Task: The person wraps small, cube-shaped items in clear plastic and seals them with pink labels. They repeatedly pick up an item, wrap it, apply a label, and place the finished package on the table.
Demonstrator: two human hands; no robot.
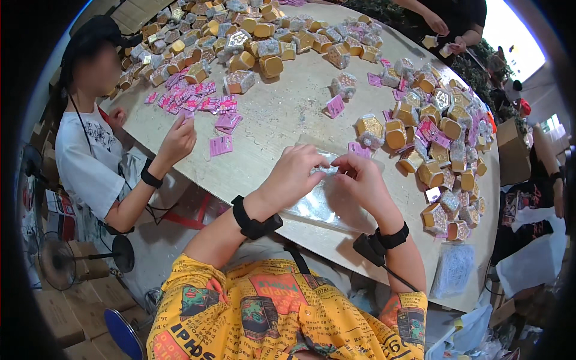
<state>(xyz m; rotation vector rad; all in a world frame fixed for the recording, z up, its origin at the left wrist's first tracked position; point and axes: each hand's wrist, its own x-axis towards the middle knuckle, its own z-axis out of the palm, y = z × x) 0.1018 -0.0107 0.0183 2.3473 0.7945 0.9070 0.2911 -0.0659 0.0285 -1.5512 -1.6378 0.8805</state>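
Thumbs and forefingers are curving close together at the centre of the frame, the left hand (pixel 294 174) and the right hand (pixel 365 186) nearly meeting over a sheet of clear plastic (pixel 309 205). Only slight gaps are showing at the fingertips; whether either hand is pinching the film is impossible to tell. The plastic is lying flat and shining on the pale table (pixel 288 120), just below and between the hands.

At the left edge, a floor fan (pixel 57 259) is standing behind a seated co-worker in a white shirt (pixel 90 165), who is wearing a black cap and raising a small pink piece in one hand (pixel 178 141). Gold and silver glittery ornaments (pixel 271 66) are crowding the upper left and top of the frame, with pink cards (pixel 186 96) spreading below them. At lower centre, the wearer is sporting a yellow printed shirt (pixel 270 306) and a black band on each wrist. Right of centre, another heap of ornaments (pixel 431 174) is running down the table's side, pink cards mixing among them. At upper right, a second co-worker in dark clothing (pixel 471 15) is holding small pieces, while a clear bag (pixel 454 270) is resting at lower right.
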